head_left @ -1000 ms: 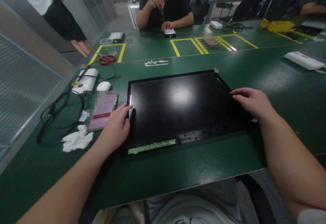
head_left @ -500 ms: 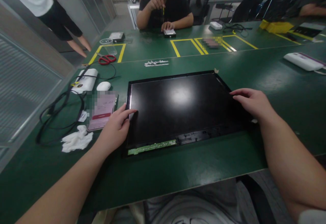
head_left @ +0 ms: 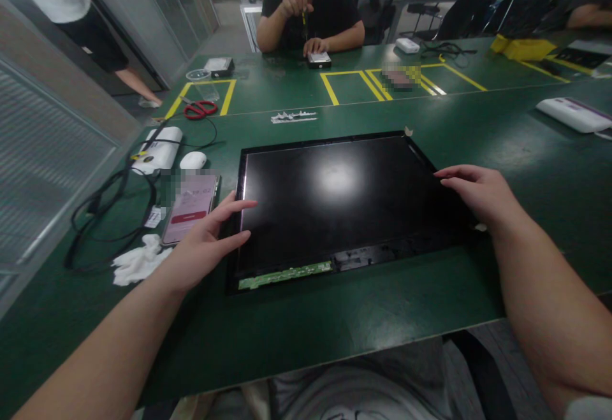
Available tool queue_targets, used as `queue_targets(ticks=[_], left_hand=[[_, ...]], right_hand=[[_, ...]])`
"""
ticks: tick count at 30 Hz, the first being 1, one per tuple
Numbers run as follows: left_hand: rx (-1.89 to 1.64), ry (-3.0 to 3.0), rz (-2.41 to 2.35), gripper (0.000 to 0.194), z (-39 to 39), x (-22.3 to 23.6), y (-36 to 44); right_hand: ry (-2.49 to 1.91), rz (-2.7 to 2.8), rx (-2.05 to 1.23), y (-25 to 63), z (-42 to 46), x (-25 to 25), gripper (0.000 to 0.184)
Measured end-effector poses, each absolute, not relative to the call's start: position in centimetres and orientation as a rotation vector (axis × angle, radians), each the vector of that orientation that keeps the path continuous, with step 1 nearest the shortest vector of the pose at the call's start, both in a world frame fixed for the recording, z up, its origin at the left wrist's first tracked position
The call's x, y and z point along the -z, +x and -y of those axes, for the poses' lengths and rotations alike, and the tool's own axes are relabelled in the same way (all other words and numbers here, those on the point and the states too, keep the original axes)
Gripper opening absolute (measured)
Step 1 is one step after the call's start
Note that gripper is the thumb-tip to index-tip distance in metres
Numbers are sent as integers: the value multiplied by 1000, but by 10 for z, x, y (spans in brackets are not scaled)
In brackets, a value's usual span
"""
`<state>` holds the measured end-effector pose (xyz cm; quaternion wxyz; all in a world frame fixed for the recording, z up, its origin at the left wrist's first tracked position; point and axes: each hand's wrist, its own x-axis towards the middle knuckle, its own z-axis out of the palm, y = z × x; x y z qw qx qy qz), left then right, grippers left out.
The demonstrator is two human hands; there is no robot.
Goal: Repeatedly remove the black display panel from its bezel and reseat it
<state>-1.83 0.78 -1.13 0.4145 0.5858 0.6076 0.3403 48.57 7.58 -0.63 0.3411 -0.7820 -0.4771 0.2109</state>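
Note:
A black display panel (head_left: 335,197) lies flat on the green table (head_left: 335,311), with a green circuit strip (head_left: 285,275) along its near edge. My left hand (head_left: 205,245) rests at the panel's left edge, fingers stretched out and open, fingertips touching the frame. My right hand (head_left: 473,194) lies on the panel's right edge, fingers extended flat. Neither hand holds anything.
Left of the panel lie a phone (head_left: 190,208), a white mouse (head_left: 193,160), a crumpled white cloth (head_left: 136,264), black cables (head_left: 102,213) and red scissors (head_left: 201,109). A person in black (head_left: 310,15) works across the table. A white device (head_left: 571,114) sits at the right.
My left hand has uncurled from gripping the panel's left edge and now lies with fingers stretched out. The right hand has barely moved.

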Motion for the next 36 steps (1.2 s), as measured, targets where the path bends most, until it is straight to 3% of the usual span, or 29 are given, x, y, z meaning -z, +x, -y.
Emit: queue_targets(ticks=[6,12,36], left_hand=[[-1144,1063,-1435,65,-5,3,4],[-1273,847,-1483,61,-6,2,17],[-1224,825,-1503,54,-7,3,19]], right_hand=[[-2029,1206,-556,487,-76,8,27],[-2060,1211,-554,486,-76,5,28],[-2067,1238,-556,482,-74,2,28]])
